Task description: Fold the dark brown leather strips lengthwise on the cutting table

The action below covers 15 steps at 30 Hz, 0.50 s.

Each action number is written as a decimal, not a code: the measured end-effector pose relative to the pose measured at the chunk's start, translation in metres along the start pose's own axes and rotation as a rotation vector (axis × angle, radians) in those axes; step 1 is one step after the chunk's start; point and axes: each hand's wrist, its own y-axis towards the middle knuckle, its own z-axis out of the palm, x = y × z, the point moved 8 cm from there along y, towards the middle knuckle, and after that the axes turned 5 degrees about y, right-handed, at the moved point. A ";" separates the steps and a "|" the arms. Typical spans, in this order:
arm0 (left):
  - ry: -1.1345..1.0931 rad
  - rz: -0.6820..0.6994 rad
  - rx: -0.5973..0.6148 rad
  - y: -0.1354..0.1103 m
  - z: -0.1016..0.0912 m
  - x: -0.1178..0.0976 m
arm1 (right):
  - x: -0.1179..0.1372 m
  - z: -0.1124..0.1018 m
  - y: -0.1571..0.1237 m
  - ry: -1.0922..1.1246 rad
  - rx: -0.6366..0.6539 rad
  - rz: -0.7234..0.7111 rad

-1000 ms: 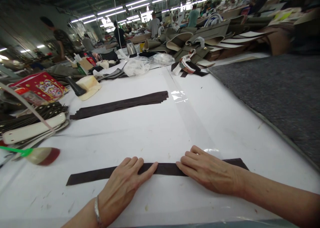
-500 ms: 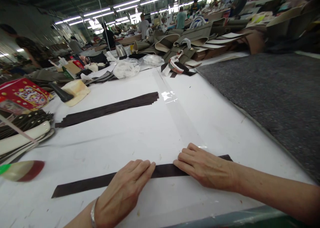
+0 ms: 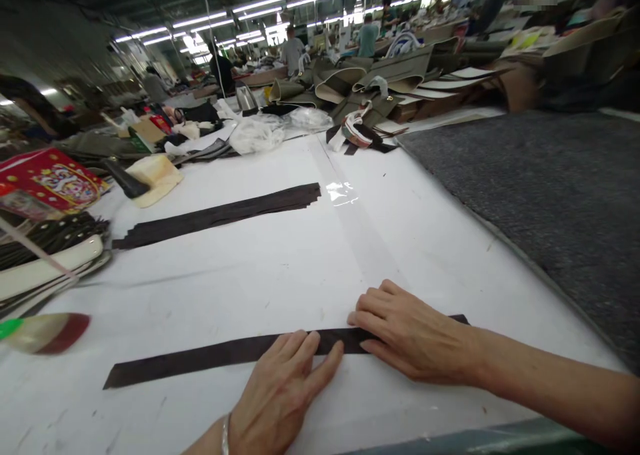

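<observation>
A long dark brown strip (image 3: 200, 362) of leather-like material lies flat across the near part of the white table. My left hand (image 3: 280, 388), with a bracelet at the wrist, has its curled fingers over the strip's middle and its thumb at the near edge. To the right, my right hand (image 3: 405, 332) grips the same strip with bent fingers above and its thumb along the near edge. Part of the strip is hidden under both hands. Farther back rests a stack of similar dark strips (image 3: 220, 216), with uneven ends.
At the left stand a bottle with a green cap (image 3: 47, 333), a pile of straps (image 3: 50, 262), a red box (image 3: 55, 178) and a black-handled tool (image 3: 133, 178). A dark grey felt sheet (image 3: 540, 195) covers the right side. Bags and people fill the background.
My left hand has slid right along the strip, closer to the right hand, and its thumb now stands apart from the fingers. My right hand has stayed nearly in place.
</observation>
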 end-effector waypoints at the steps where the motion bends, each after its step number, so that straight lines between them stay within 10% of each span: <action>1: 0.006 -0.003 -0.010 -0.001 0.000 0.000 | 0.002 0.002 0.003 -0.033 0.000 -0.016; 6: 0.012 -0.021 -0.020 -0.003 0.000 0.000 | 0.005 0.016 0.017 -0.082 -0.002 -0.039; 12: -0.037 -0.049 0.041 -0.005 0.004 0.003 | -0.030 0.011 0.010 0.368 -0.057 0.437; 15: -0.058 -0.056 0.059 -0.008 0.007 0.003 | -0.013 0.005 0.015 0.337 -0.034 0.300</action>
